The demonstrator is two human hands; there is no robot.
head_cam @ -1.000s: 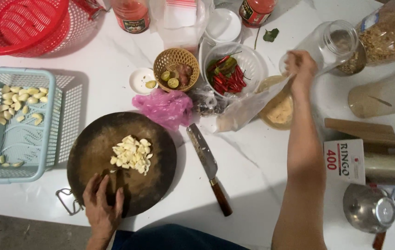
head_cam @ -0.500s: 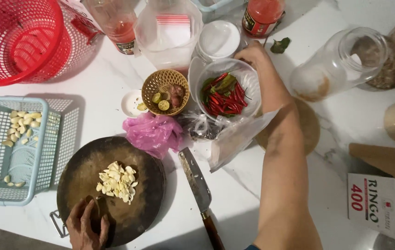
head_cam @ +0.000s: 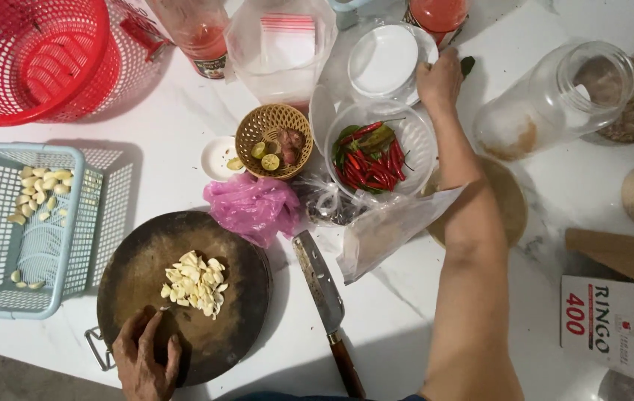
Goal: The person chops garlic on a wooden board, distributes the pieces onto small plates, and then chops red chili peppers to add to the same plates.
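White marble counter is filling the view from above, crowded with kitchen things. Your left hand is resting flat, fingers spread and gripping nothing, on the near edge of a round dark wooden chopping board. A small heap of sliced garlic is lying on the middle of that board, just beyond your fingertips. Your right hand is reaching far across the counter, and its fingers are curling onto the rim of a white plate; whether they are truly clamping it I cannot tell. Just below that plate, a clear bowl of red and green chillies is sitting beside your forearm. A small woven basket holding lime halves is standing to the left of the chillies, with a crumpled pink plastic bag touching the board's far edge. A cleaver is lying between the board and your right arm, blade pointing away from you. At far left, a pale blue plastic basket is holding peeled garlic cloves, and a red basket is sitting behind it. A clear jar is lying on its side at right.
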